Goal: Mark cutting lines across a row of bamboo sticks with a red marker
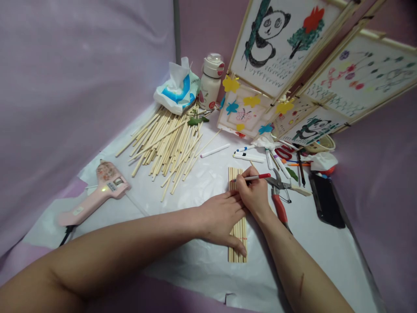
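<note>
Several pale wooden sticks [237,256] lie side by side in a flat row on the white sheet. My left hand [221,217] rests flat across their middle, fingers stretched out and thumb apart near the lower end. A red mark crosses some sticks close to that thumb. In my right hand [256,191] is a red-capped pen [260,177], pinched between the fingers, its tip at the upper part of the row on the left side. Just right of this hand lie red-handled pliers [279,206].
A pink glue gun [106,191] lies at left. Loose sticks [166,148] are heaped behind, near a tissue pack [179,89] and a bottle [210,82]. Markers [249,157], red scissors [283,152] and a black phone [326,200] lie right. A drawing-covered frame [270,48] stands at back.
</note>
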Demonstrator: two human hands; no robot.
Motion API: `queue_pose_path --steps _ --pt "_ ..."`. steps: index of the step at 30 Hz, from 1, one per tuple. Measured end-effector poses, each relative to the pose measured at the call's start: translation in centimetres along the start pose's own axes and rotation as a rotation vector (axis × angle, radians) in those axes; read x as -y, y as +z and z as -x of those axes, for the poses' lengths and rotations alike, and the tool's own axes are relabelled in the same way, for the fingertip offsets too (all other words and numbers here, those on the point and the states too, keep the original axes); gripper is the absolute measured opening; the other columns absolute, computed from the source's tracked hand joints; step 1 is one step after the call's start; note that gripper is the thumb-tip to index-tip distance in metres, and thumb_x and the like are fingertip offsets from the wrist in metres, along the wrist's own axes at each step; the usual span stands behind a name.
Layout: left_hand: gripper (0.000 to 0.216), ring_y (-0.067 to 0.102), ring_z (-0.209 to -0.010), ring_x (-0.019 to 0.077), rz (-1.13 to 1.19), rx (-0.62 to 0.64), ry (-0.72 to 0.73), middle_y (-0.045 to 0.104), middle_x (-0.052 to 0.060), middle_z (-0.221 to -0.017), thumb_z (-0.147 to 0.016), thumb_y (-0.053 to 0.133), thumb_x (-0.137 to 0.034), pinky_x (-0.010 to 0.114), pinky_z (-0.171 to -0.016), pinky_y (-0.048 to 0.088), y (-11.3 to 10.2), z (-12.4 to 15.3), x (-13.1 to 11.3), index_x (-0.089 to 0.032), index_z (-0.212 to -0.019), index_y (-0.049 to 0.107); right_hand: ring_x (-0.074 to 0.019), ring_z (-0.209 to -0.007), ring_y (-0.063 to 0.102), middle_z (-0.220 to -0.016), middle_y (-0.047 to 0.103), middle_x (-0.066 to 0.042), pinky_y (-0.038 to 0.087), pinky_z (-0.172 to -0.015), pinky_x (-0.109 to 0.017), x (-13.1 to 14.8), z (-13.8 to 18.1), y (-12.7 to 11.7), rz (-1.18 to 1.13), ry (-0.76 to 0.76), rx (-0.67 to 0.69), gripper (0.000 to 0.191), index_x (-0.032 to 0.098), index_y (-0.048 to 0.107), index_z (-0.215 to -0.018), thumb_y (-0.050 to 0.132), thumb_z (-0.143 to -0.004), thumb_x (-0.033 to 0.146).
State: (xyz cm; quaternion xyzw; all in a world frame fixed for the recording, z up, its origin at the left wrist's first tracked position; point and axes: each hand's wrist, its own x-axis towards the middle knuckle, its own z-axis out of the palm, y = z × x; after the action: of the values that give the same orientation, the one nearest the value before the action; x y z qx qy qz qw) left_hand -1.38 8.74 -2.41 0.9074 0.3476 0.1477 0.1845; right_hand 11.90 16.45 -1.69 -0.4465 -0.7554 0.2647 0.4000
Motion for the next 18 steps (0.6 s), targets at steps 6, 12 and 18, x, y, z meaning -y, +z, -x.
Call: queue_pose_path --steps 6,12,18 --pt "0.095 0.041 -0.145 0.0327 -0.007 0.025 -0.008 0.052 0.02 -0.149 -0.08 0.062 -0.079 0.041 -0.125 0.016 -0.28 -0.04 -0.16 -0.006 -0.141 0.051 -0.0136 -0.05 0.044 -0.053 0.048 0.007 0.035 -0.052 -0.027 0.05 0.03 -0.04 -0.006 0.014 0.021 0.02 0.025 0.043 -0.068 0.055 -0.083 0.025" --pt "0.097 0.04 -0.145 0.0337 -0.013 0.042 -0.014 0.052 0.022 -0.148 -0.081 0.062 -0.077 0.041 -0.126 0.014 -0.44 -0.21 -0.22 -0.003 -0.142 0.05 -0.0127 -0.049 0.044 -0.053 0.047 0.008 0.035 -0.052 -0.026 -0.09 0.04 -0.07 0.006 0.019 0.009 0.02 0.025 0.042 -0.067 0.055 -0.083 0.024" --pt "0.095 0.041 -0.144 0.0333 -0.019 0.04 -0.011 0.052 0.021 -0.148 -0.082 0.061 -0.077 0.041 -0.126 0.014 -0.11 -0.19 -0.07 -0.005 -0.142 0.051 -0.0126 -0.049 0.044 -0.053 0.046 0.008 0.034 -0.052 -0.026 -0.22 0.03 0.02 0.023 0.005 0.009 0.02 0.025 0.043 -0.067 0.054 -0.083 0.025"
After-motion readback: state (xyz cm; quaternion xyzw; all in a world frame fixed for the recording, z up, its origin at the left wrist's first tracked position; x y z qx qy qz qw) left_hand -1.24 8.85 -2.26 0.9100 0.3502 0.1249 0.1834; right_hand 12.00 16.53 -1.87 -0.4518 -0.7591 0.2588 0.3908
